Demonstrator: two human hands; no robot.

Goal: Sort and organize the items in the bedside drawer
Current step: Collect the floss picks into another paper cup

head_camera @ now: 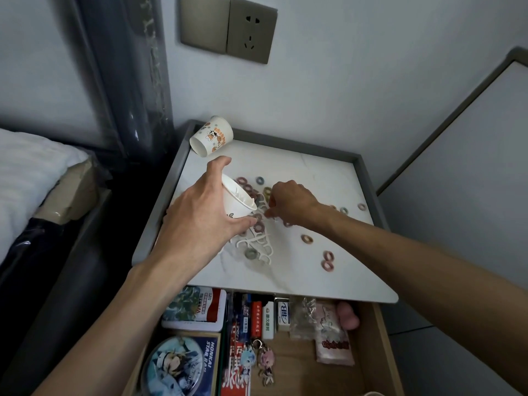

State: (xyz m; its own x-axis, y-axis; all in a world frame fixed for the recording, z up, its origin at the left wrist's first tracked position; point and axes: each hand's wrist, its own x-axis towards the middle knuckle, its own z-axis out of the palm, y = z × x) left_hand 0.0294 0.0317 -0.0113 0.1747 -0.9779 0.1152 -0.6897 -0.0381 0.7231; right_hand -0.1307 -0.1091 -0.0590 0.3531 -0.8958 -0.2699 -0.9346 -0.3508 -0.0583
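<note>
- The left hand point(200, 212) holds a white paper cup point(238, 200), with the fingers and thumb wrapped round it. The cup is tipped, and its mouth faces the pile.
- The right hand point(288, 204) reaches down into the pile with bent fingers. I cannot tell if it has hold of anything yet.
- The pile lies in the middle of the white surface point(328, 172). It is made of white floss picks point(257, 241) mixed with small rings point(307, 239).
- To do this step well, I think the hand should pick out only one kind of thing. The cup should stay close, just beside the pile, so nothing drops. The picks are tangled, so lift them slowly.
- There are two cups. The second cup point(213, 135) lies on its side in the back corner.
- I count more than ten rings. Some are spread out to the right, and some may hide under the hands.
- The picks are too tangled to count, but there are many.
- The drawer point(380, 338) is open below, with boxes, key charms and packets inside.
</note>
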